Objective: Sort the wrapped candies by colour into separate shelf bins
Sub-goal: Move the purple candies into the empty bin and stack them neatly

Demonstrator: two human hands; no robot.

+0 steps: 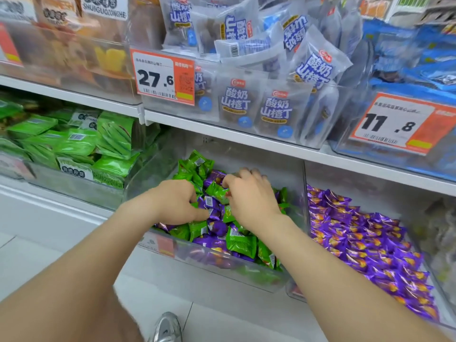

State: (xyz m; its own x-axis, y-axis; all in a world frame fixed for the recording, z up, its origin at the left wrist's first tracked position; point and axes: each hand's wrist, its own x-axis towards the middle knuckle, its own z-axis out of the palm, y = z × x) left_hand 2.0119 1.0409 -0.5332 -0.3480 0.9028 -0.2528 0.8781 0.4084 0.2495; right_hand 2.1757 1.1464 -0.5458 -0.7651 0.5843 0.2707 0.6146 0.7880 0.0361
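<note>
Over mixed bin [150, 174]: right grip [249, 196] pinches green candy [217, 191]; left grip [177, 203] just beside, hold unclear.

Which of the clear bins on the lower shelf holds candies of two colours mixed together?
The middle bin, where the left hand and right hand reach in: green candies and purple candies lie mixed. The bin to its right shows only purple ones.

head cam | worn, looks forward and down | close above lower shelf bin [286, 174] | single view
</note>
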